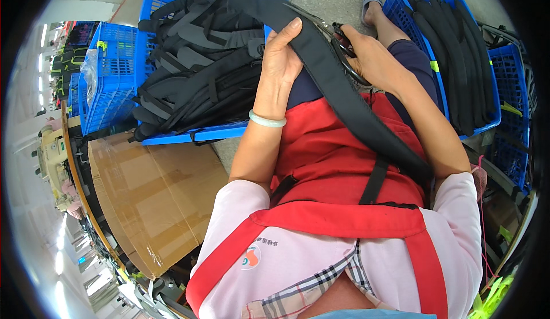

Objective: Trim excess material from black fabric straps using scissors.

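Observation:
A long black padded strap (338, 87) curves from the blue crate down across my lap, over the red apron (315, 153). My left hand (282, 52) is closed on the strap's edge, with the thumb lying on top of it. On the strap's other side, my right hand (372, 58) grips a pair of scissors (346, 48) by the dark handles. The scissors' metal part runs along the strap's edge toward the upper left; the tips are hard to make out. A narrow black webbing piece (375, 180) hangs from the strap onto the apron.
A blue crate (197, 136) at the left holds a heap of black and grey straps (195, 55). Another blue crate (438, 78) at the right holds several black padded straps. A brown cardboard sheet (154, 196) lies at the near left. More blue crates (109, 84) stand further out.

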### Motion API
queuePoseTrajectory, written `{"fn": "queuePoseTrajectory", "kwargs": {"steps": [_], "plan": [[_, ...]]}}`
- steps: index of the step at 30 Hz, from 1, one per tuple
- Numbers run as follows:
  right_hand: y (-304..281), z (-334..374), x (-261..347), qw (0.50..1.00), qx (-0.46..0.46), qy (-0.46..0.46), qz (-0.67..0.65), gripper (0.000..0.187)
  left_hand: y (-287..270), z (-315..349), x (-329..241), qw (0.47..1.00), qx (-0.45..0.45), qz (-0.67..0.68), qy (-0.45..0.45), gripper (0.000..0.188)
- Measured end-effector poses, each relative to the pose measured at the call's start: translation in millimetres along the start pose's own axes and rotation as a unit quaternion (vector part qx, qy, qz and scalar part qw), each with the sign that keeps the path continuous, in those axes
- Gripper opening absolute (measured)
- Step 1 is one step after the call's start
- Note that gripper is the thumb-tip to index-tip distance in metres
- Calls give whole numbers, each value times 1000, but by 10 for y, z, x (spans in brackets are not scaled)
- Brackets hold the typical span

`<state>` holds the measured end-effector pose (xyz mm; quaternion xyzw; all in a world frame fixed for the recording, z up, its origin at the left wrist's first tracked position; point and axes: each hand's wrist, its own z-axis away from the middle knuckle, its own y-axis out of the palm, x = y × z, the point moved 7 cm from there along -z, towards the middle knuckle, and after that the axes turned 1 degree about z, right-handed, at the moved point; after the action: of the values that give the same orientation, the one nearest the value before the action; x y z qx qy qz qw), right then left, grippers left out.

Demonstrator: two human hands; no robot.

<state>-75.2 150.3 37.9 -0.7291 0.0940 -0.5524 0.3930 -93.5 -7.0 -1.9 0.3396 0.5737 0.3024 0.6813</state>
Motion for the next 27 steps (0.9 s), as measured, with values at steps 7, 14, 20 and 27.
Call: {"fn": "queuePoseTrajectory", "kwargs": {"steps": [7, 14, 20, 27], "plan": [[35, -60, 22, 998, 51, 27, 8, 36, -26, -26, -4, 1000, 17, 20, -11, 15], [5, -96, 97, 996, 86, 2, 9, 35, -57, -10, -3, 1000, 8, 11, -10, 15], [153, -107, -90, 986, 52, -33, -152, 36, -85, -13, 40, 999, -1, 29, -26, 17], [261, -11, -192, 942, 100, 91, -307, 42, -68, -8, 16, 999, -11, 17, -25, 17]]}}
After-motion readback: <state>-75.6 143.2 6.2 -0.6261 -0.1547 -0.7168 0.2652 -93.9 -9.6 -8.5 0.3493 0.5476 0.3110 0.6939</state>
